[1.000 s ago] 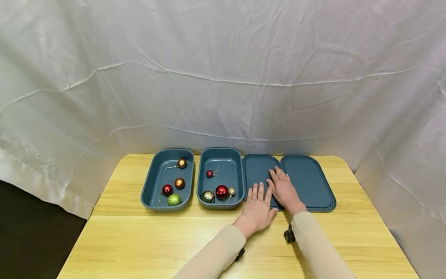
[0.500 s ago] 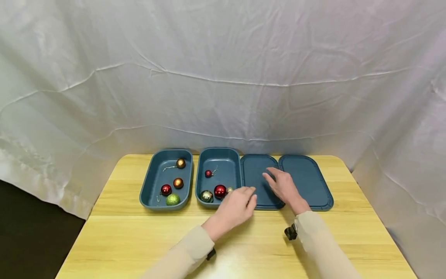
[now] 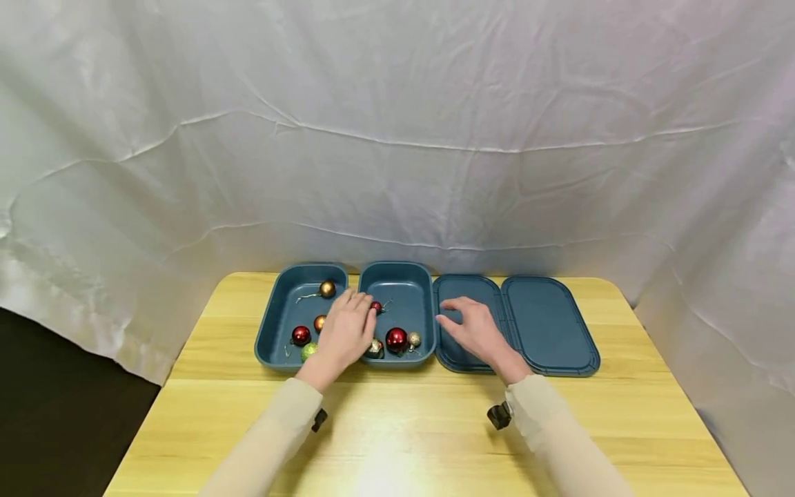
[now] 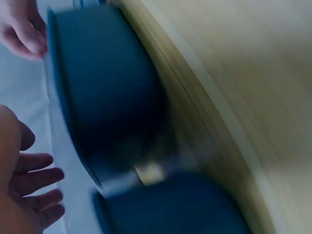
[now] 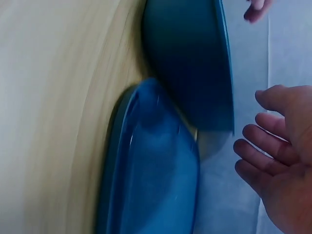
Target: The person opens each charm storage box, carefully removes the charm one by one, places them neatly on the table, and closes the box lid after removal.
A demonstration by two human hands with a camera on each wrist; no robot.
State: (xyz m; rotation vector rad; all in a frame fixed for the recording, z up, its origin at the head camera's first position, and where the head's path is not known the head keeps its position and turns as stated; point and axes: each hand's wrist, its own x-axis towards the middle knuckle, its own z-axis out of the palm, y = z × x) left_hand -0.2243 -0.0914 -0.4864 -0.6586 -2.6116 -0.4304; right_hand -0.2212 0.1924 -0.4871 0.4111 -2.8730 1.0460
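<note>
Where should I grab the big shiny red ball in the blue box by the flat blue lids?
Probably pinch the red ball from above, near and far sides: the blue box opens upward, and a small gold ball and green-gold ball flank it.

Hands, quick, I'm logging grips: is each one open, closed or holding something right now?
Left hand: open, holding nothing.
Right hand: open, holding nothing.
</note>
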